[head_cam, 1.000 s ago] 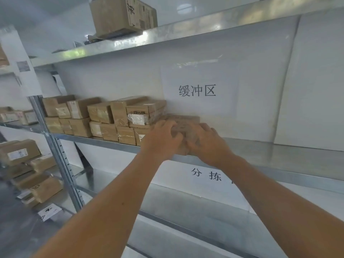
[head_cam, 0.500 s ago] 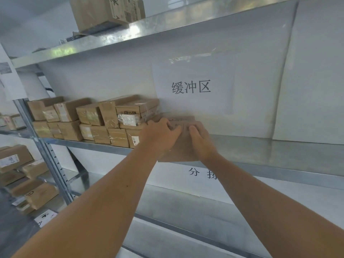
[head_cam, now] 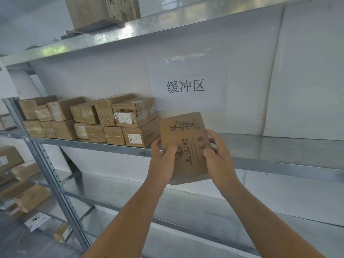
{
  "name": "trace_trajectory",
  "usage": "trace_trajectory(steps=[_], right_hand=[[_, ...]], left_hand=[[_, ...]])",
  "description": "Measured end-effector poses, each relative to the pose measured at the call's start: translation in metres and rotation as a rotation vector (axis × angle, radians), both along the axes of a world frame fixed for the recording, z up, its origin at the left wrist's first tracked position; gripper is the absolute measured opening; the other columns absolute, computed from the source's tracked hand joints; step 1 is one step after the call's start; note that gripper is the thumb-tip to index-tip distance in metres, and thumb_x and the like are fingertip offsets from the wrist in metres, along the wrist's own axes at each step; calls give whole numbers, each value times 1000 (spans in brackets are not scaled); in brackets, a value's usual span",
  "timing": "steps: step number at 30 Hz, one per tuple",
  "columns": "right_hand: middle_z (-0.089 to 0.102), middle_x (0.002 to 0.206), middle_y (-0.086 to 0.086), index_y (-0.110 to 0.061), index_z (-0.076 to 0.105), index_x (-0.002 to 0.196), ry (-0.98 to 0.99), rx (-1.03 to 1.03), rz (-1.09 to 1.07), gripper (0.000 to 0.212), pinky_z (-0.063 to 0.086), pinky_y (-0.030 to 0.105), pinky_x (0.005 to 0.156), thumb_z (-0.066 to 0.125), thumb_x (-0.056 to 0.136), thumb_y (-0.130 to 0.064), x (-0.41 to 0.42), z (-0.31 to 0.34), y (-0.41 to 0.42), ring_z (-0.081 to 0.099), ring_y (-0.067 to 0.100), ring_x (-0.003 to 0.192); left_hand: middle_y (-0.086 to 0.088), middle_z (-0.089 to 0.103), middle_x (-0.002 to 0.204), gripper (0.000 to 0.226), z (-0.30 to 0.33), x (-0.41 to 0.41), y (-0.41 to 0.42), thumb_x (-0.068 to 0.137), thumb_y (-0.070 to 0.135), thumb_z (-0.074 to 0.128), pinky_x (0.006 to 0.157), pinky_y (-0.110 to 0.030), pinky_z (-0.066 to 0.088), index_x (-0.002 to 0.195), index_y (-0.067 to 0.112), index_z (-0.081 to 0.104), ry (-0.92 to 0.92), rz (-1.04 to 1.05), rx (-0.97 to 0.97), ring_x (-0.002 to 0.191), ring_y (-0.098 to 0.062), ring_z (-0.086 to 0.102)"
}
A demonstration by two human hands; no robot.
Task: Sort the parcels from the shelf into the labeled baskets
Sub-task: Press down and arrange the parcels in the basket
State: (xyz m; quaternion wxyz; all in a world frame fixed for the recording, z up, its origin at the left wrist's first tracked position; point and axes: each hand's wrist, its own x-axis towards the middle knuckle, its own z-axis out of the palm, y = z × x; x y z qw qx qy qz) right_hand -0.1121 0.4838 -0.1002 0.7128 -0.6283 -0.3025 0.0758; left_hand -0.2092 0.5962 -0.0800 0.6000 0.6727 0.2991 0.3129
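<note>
Pick step judged in hand: a flat printed parcel is gripped at both side edges by the left hand and right hand, held tilted just in front of the metal shelf, right of the stacked boxes. Next, its label likely needs reading; no basket is in view. A paper sign is taped to the white wall behind the shelf.

Bright, soft daylight; glare on upper shelf; fisheye-bent edges.
</note>
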Motion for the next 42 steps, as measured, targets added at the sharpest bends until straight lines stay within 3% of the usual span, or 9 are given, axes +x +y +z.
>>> trace_trajectory(steps=[7, 10, 15, 19, 23, 26, 31, 36, 42], right_hand=[[64, 87, -30, -58, 42, 143, -8, -25, -48, 56, 48, 14, 63, 48, 107, -16, -22, -10, -48, 62, 0, 74], [65, 120, -29, -64, 41, 142, 116, 7, 2, 40, 51, 15, 73, 46, 103, -57, -37, -2, -68, 66, -8, 100], [66, 141, -13, -48, 46, 149, 188, 99, 190, 104, 55, 46, 102, 60, 60, -99, -50, -1, -107, 65, 14, 128], [70, 137, 5, -23, 58, 145, 329, 188, 294, 108, 59, 47, 98, 81, 58, -83, -61, 0, -133, 68, 28, 125], [75, 128, 11, -17, 75, 127, 448, 287, 323, 65, 64, 36, 79, 75, 82, -64, -69, 3, -148, 73, 30, 116], [78, 121, 3, -24, 74, 125, 348, 218, 136, 49, 63, 36, 82, 52, 92, -52, -63, 0, -160, 75, 21, 110], [76, 117, -7, -55, 57, 136, 7, 92, -255, 46, 60, 46, 86, 54, 106, -20, -58, -5, -173, 74, 18, 100], [71, 127, -16, -57, 40, 147, 40, 128, -136, 70, 61, 19, 77, 75, 87, -58, -69, -3, -185, 72, 7, 111], [76, 121, -13, -55, 44, 145, 154, 179, -242, 72, 59, 42, 89, 67, 78, -42, -59, -2, -235, 75, 14, 109]], left_hand=[[13, 62, 122, 26, 15, -38, -51, 107, 30, 54, 61, -8, 52, 128, 45, 50, -256, -76, 165, 92, 2, 67], [18, 63, 125, 34, 10, -50, -70, 105, 31, 56, 72, -7, 51, 134, 49, 50, -317, -114, 229, 102, 7, 64], [19, 73, 122, 32, 3, -58, -90, 107, 19, 47, 85, -16, 56, 129, 32, 68, -389, -230, 210, 115, -1, 67], [15, 71, 129, 34, -2, -53, -99, 102, 33, 51, 88, -26, 60, 132, 32, 66, -336, -345, 160, 119, -8, 68], [18, 69, 131, 54, -5, -46, -101, 88, 65, 69, 87, -25, 60, 139, 51, 54, -247, -456, 61, 116, -4, 68], [25, 72, 122, 76, -7, -41, -103, 75, 67, 82, 82, -20, 59, 138, 63, 41, -227, -444, 44, 111, 0, 70], [42, 63, 113, 106, -9, -35, -114, 54, 63, 79, 67, -9, 55, 145, 64, 25, -204, -325, 180, 101, 18, 63], [56, 57, 104, 81, -12, -29, -147, 63, 61, 77, 60, -8, 53, 136, 60, 42, -229, -296, 302, 97, 22, 61], [33, 65, 127, 52, -14, -9, -180, 92, 43, 63, 73, -23, 62, 137, 62, 46, -304, -485, 267, 116, -5, 67]])
